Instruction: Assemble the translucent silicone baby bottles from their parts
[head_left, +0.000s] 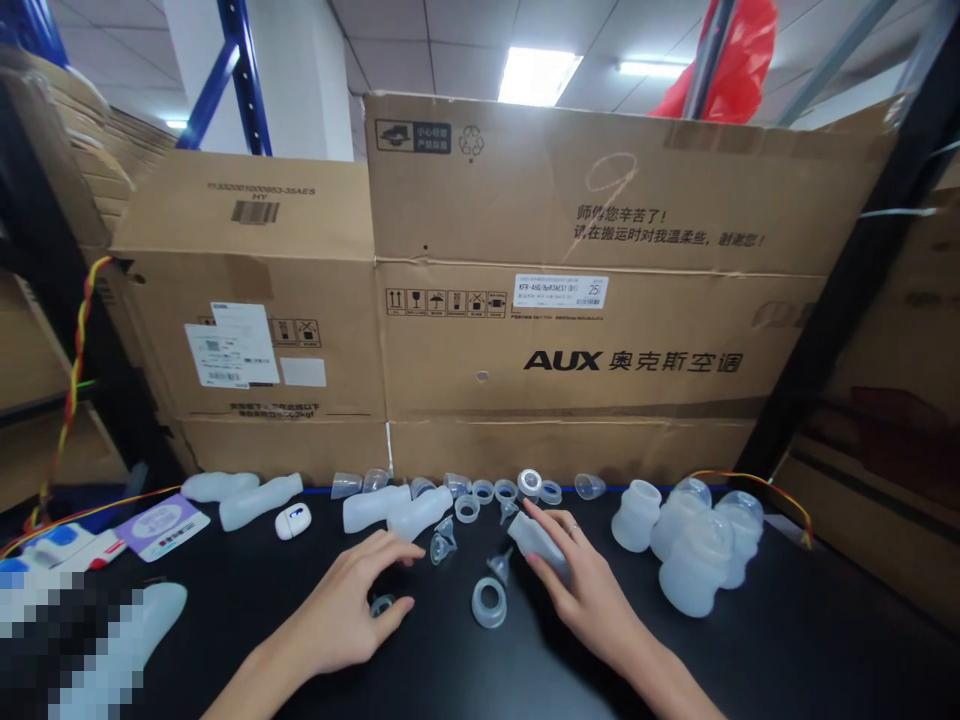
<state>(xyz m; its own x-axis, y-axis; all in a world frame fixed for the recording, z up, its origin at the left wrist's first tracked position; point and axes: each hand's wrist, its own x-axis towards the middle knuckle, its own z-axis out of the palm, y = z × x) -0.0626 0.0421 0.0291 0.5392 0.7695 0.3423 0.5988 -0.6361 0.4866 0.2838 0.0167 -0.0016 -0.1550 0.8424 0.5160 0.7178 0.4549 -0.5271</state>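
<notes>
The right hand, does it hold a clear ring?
No, the right hand holds a translucent bottle-like part, while the clear ring lies apart on the black table.
</notes>
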